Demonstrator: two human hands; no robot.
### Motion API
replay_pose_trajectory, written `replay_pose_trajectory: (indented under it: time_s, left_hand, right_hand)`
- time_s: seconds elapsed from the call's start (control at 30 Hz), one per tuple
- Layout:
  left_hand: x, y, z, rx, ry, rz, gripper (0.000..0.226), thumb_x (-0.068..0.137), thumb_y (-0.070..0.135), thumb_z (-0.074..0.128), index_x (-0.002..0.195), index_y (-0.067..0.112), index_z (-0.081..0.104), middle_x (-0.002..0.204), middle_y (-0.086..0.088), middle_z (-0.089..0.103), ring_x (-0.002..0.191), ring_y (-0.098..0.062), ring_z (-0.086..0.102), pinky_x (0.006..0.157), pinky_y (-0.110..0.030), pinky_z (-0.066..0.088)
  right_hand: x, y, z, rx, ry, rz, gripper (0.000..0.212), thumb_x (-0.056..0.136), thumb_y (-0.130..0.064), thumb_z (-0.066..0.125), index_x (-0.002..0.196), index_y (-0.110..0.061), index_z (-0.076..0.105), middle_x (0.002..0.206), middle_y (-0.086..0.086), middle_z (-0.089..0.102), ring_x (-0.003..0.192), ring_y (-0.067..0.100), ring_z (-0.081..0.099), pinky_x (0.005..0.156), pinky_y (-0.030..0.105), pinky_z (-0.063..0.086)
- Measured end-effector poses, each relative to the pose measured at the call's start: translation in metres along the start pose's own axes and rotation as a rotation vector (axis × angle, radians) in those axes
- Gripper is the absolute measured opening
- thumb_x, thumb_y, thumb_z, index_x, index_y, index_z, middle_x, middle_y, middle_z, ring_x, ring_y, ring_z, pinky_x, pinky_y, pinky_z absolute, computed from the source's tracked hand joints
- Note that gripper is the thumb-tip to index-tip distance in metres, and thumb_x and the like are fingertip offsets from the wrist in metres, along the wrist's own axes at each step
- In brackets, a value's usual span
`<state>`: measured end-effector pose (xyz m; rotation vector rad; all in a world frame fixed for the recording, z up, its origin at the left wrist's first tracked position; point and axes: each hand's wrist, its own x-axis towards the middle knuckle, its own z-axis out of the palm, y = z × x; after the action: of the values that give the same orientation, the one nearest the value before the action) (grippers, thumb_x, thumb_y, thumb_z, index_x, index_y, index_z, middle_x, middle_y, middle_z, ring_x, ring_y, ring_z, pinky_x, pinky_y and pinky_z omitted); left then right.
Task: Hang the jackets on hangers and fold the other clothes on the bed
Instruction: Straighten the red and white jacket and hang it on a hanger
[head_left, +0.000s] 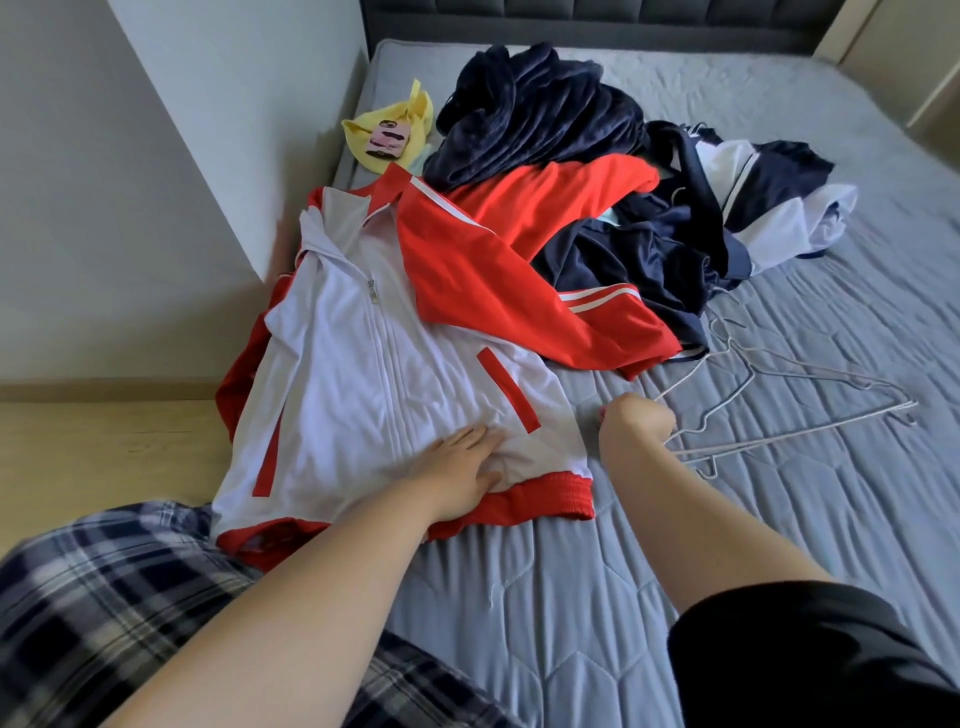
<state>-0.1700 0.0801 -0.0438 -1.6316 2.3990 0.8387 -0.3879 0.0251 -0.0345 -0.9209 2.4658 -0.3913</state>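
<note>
Right, jacket (363, 374) lies spread out, front up, on the bed (779, 545). Left hand (460, 475) rests flat on its hem, fingers straight, likely pinning it. Right hand (631, 423), just right of the hem, grips wire hangers (779, 410), probably to pull one free. Clothes pile (623, 208) sits beyond the jacket.
</note>
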Motion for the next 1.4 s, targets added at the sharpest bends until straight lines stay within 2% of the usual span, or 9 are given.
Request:
replay_pose_trajectory:
  time_s: [0.17, 0.27, 0.47, 0.6, 0.77, 0.87, 0.97, 1.23, 1.4]
  left_hand:
    - [-0.007, -0.020, -0.002, 0.168, 0.074, -0.019, 0.062, 0.100, 0.039, 0.035, 0.153, 0.026, 0.006, 0.161, -0.002, 0.002, 0.148, -0.017, -0.001, 0.119, -0.033, 0.002]
    - [-0.018, -0.042, 0.000, 0.232, 0.092, -0.080, 0.063, 0.100, 0.039, 0.035, 0.153, 0.029, 0.002, 0.160, 0.001, -0.009, 0.147, -0.017, -0.011, 0.117, -0.040, -0.002]
    - [-0.036, -0.083, -0.010, 0.042, 0.163, -0.269, 0.069, 0.099, 0.046, 0.037, 0.153, 0.024, 0.000, 0.161, -0.003, -0.004, 0.148, -0.020, -0.004, 0.118, -0.038, 0.007]
    - [-0.042, -0.094, -0.025, -0.591, 0.286, -0.325, 0.064, 0.097, 0.022, 0.051, 0.151, 0.021, 0.018, 0.154, -0.004, 0.028, 0.139, -0.018, 0.031, 0.104, -0.023, 0.026]
    - [-0.048, -0.108, -0.052, -1.252, 0.562, -0.564, 0.054, 0.095, 0.017, 0.049, 0.146, 0.021, 0.032, 0.118, -0.006, 0.062, 0.104, -0.024, 0.062, 0.089, -0.036, 0.049]
    - [-0.054, -0.113, -0.056, -1.581, 0.591, -0.607, 0.048, 0.098, 0.016, 0.041, 0.146, 0.018, 0.031, 0.111, -0.007, 0.061, 0.091, -0.023, 0.063, 0.075, -0.034, 0.046]
    - [-0.055, -0.121, -0.058, -1.760, 0.589, -0.594, 0.045, 0.102, 0.020, 0.037, 0.145, 0.014, 0.030, 0.118, -0.010, 0.057, 0.103, -0.026, 0.058, 0.087, -0.037, 0.042]
    - [-0.048, -0.119, -0.067, -1.789, 0.552, -0.620, 0.040, 0.101, 0.016, 0.037, 0.140, 0.016, 0.036, 0.121, -0.011, 0.057, 0.105, -0.025, 0.057, 0.078, -0.032, 0.041]
    - [-0.037, -0.123, -0.073, -1.770, 0.516, -0.636, 0.038, 0.100, 0.017, 0.039, 0.137, 0.014, 0.041, 0.112, -0.007, 0.057, 0.100, -0.021, 0.058, 0.073, -0.031, 0.042]
  right_hand:
    - [-0.028, -0.039, -0.001, 1.270, 0.068, 0.325, 0.025, 0.095, -0.007, 0.041, 0.113, -0.009, 0.057, 0.088, -0.004, 0.055, 0.089, 0.017, 0.052, 0.069, 0.024, 0.039]
    - [-0.049, -0.058, 0.003, 0.888, 0.160, 0.060, 0.019, 0.096, -0.004, 0.038, 0.105, -0.011, 0.053, 0.088, -0.002, 0.053, 0.084, 0.016, 0.050, 0.071, 0.026, 0.039]
    - [-0.088, -0.089, 0.022, 0.736, 0.095, -0.458, 0.017, 0.090, -0.006, 0.040, 0.083, -0.015, 0.052, 0.069, -0.009, 0.052, 0.066, 0.011, 0.048, 0.058, 0.028, 0.036]
    - [-0.100, -0.111, 0.026, 0.772, 0.152, -0.624, 0.026, 0.092, -0.025, 0.051, 0.067, -0.017, 0.049, 0.058, -0.003, 0.053, 0.055, 0.012, 0.050, 0.055, 0.029, 0.039]
    - [-0.078, -0.111, 0.027, 0.764, 0.195, -0.477, 0.032, 0.086, -0.009, 0.047, 0.056, -0.020, 0.041, 0.057, -0.003, 0.043, 0.056, 0.014, 0.037, 0.058, 0.033, 0.029]
    - [-0.053, -0.086, 0.035, 0.259, 0.070, -0.471, 0.027, 0.083, 0.000, 0.044, 0.089, -0.012, 0.067, 0.095, 0.016, 0.058, 0.093, 0.033, 0.051, 0.077, 0.039, 0.041]
    - [-0.042, -0.070, 0.044, -0.113, -0.035, -0.449, 0.036, 0.089, -0.010, 0.045, 0.123, -0.006, 0.056, 0.129, 0.020, 0.048, 0.121, 0.037, 0.040, 0.100, 0.040, 0.034]
    - [-0.062, -0.106, 0.085, -0.186, -0.072, -0.634, 0.105, 0.073, -0.054, 0.070, 0.151, -0.016, 0.010, 0.148, 0.012, 0.026, 0.138, 0.033, 0.023, 0.113, 0.045, 0.017]
    - [-0.060, -0.118, 0.096, -0.220, 0.049, -0.698, 0.115, 0.064, -0.054, 0.076, 0.151, -0.024, 0.007, 0.134, 0.013, 0.035, 0.122, 0.034, 0.035, 0.105, 0.045, 0.029]
